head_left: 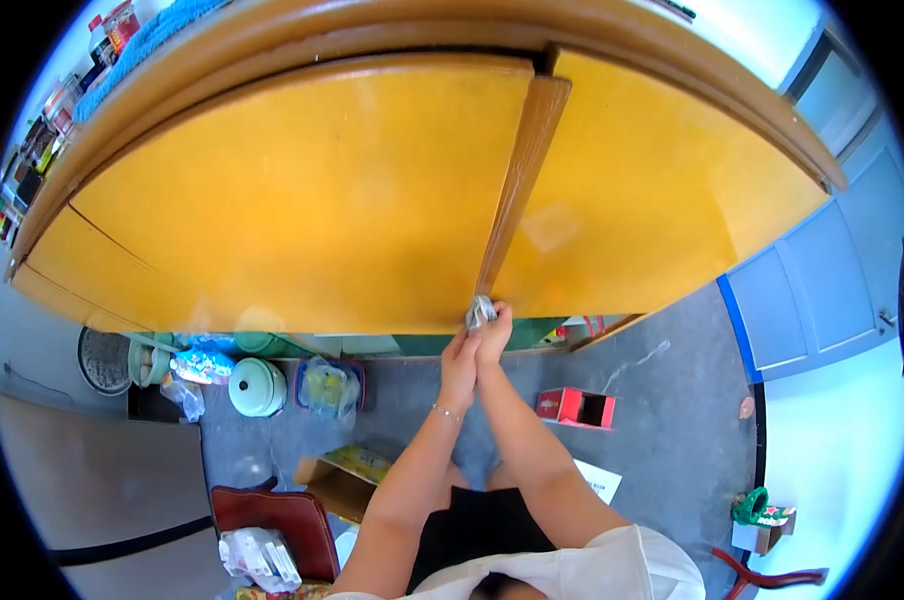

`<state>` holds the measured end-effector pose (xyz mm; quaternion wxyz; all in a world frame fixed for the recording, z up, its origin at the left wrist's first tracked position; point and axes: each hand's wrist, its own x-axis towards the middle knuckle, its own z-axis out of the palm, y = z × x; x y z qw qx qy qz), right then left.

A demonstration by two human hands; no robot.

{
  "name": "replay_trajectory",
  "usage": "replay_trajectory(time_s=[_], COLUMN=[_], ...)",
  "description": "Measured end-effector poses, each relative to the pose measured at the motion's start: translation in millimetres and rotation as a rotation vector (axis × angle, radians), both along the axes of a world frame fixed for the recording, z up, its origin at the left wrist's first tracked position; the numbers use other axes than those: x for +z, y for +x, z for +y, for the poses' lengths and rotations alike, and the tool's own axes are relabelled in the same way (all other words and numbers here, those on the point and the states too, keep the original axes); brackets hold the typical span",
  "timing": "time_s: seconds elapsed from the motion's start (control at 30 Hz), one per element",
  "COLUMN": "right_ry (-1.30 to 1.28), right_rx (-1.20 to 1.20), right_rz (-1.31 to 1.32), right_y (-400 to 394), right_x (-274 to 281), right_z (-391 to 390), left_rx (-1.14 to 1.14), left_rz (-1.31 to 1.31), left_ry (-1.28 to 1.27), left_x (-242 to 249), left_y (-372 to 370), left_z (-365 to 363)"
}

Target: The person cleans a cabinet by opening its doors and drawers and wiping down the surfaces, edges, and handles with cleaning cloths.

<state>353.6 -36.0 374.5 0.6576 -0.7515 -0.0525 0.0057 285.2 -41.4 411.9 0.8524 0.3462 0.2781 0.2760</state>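
Observation:
Both of my arms reach forward to the lower end of a brown wooden strip (520, 175) between two yellow cabinet doors. My right hand (494, 338) is closed around a small silvery-grey object (480, 312) whose kind I cannot make out. It sits right at the foot of the strip, touching or almost touching it. My left hand (459, 362), with a bracelet at the wrist, is pressed close beside the right hand. Its fingers meet the lower end of the same object, and they look closed. The left yellow door (302, 200) and the right yellow door (652, 190) curve away to either side.
Behind the doors' lower edge stand a white lidded pot (257, 387) and a bagged container (329, 388). On the grey floor lie a red box (576, 408) and an open carton (342, 480). A brown chair (272, 515) is lower left. Jars and a blue towel (142, 50) line the top.

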Motion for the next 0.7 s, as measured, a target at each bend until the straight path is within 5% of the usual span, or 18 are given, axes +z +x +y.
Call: replay_trajectory(time_s=[0.1,0.23,0.37,0.5,0.63,0.7], right_ry=[0.23,0.445,0.197,0.273,0.309,0.273], right_rx=[0.031,0.031,-0.013,0.053,0.037,0.023], right_rz=[0.076,-0.087,-0.192,0.025,-0.143,-0.19], right_y=[6,6,6,11,6,9], right_x=[19,134,77,-7,106,120], right_z=[3,6,2,0,-1,0], left_rx=[0.009,0.005,0.034,-0.021,-0.026,-0.032], left_rz=[-0.036,-0.246,-0.121,0.014,-0.159,-0.189], left_ry=[0.058,0.104,0.116,-0.037,0.051,0.067], left_x=[20,104,51,5,77,84], left_y=[1,9,10,1,9,9], left_z=[-2,1,-1,-3,0,1])
